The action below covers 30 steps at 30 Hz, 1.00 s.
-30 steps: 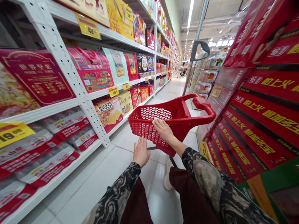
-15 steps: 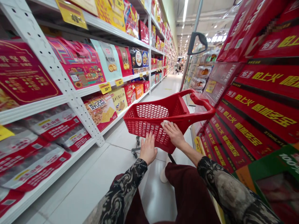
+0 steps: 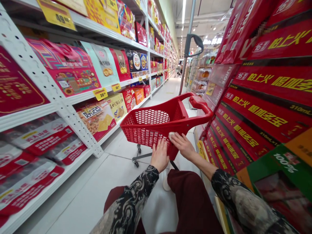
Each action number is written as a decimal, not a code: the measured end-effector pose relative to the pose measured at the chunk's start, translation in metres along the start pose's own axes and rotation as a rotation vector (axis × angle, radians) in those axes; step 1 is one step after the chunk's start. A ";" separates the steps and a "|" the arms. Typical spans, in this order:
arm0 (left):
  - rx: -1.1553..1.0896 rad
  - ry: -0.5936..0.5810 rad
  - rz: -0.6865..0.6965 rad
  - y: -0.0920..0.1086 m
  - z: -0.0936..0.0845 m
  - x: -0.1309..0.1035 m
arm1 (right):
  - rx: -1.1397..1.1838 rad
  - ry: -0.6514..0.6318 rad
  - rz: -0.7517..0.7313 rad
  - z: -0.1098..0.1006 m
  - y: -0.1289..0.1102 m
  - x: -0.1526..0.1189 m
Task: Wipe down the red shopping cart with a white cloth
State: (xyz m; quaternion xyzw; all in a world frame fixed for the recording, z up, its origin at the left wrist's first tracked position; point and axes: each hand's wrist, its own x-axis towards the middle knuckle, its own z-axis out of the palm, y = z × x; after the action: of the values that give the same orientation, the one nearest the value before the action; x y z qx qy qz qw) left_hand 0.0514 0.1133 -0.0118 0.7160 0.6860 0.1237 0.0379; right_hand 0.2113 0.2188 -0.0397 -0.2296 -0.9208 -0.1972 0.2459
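A red plastic shopping cart point(image 3: 146, 131) with a mesh basket stands on wheels in front of me. My right hand point(image 3: 182, 144) presses a small white cloth point(image 3: 171, 136) against the cart's near side, below its rim. Just left of it, my left hand point(image 3: 160, 154) lies with fingers stretched out on or close to the mesh side; it holds nothing. The cart's red handle point(image 3: 207, 112) points to the right.
White shelves point(image 3: 97, 151) with boxed snacks and price tags line the left side. Stacked red drink cartons point(image 3: 260, 113) rise close on the right, beside a green box point(image 3: 282, 182). A metal pole point(image 3: 182, 74) stands behind the cart. Pale floor tiles run down the aisle.
The view has shifted a little, so shelves and cart sit further left. My left hand has moved nearer the cart's side and my right hand. The cloth has moved slightly down the side.
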 end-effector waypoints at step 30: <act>0.071 0.049 -0.141 -0.052 -0.006 -0.006 | 0.074 -0.024 -0.087 0.045 -0.035 0.080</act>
State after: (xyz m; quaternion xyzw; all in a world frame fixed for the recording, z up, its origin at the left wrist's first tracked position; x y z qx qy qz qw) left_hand -0.0007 0.1094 -0.0179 0.6637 0.7393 0.1135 0.0043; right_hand 0.1153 0.2379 -0.0412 -0.1825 -0.9394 -0.1710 0.2346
